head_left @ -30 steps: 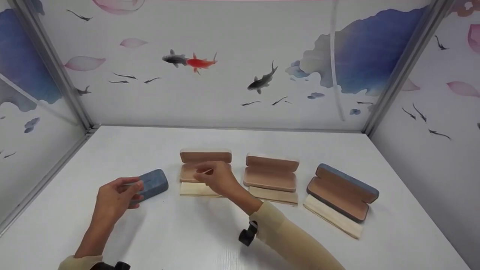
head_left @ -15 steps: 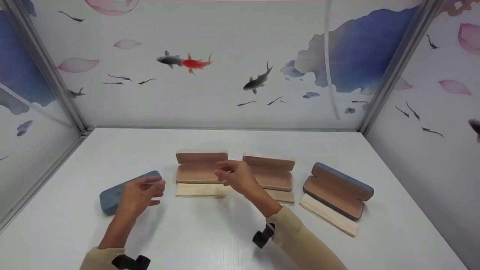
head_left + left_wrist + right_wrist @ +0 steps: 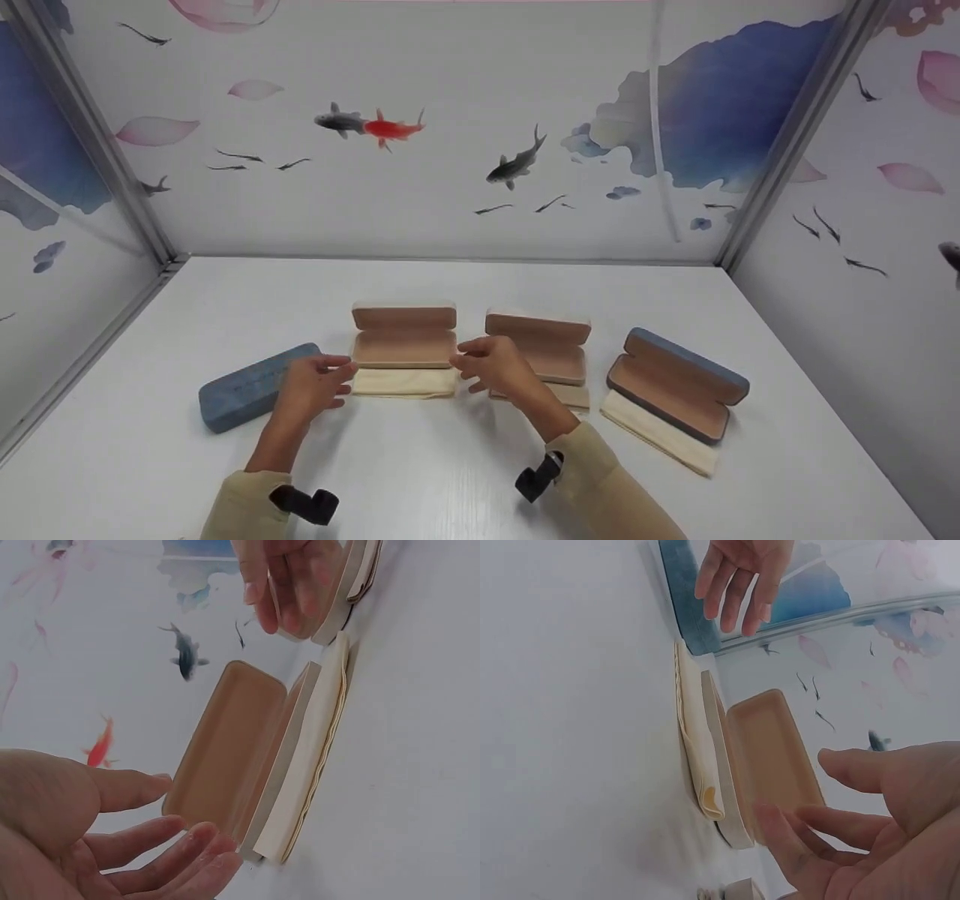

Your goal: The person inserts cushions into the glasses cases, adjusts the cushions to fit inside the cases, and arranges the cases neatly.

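An open glasses case (image 3: 405, 348) with a tan lining stands on the table, its lid tilted up at the back. A folded cream cloth (image 3: 405, 382) lies along its front edge. My left hand (image 3: 311, 386) is at the case's left end, fingers spread and holding nothing; in the left wrist view its fingertips (image 3: 196, 836) come close to the case, and contact is unclear. At the right end my right hand (image 3: 501, 367) has its fingers apart, also with nothing in them. Behind the left hand lies a closed blue glasses case (image 3: 244, 386).
A second open case (image 3: 538, 330) is partly behind the right hand, a folded beige cloth (image 3: 574, 396) before it. Farther right, an open blue case (image 3: 671, 397) sits at an angle with a cream cloth (image 3: 660, 431) in front. A printed wall (image 3: 420, 202) bounds the table's back.
My left hand has let go of the closed blue case and moved right to the open case's left end. The right hand has moved right, from above that case to its right end.
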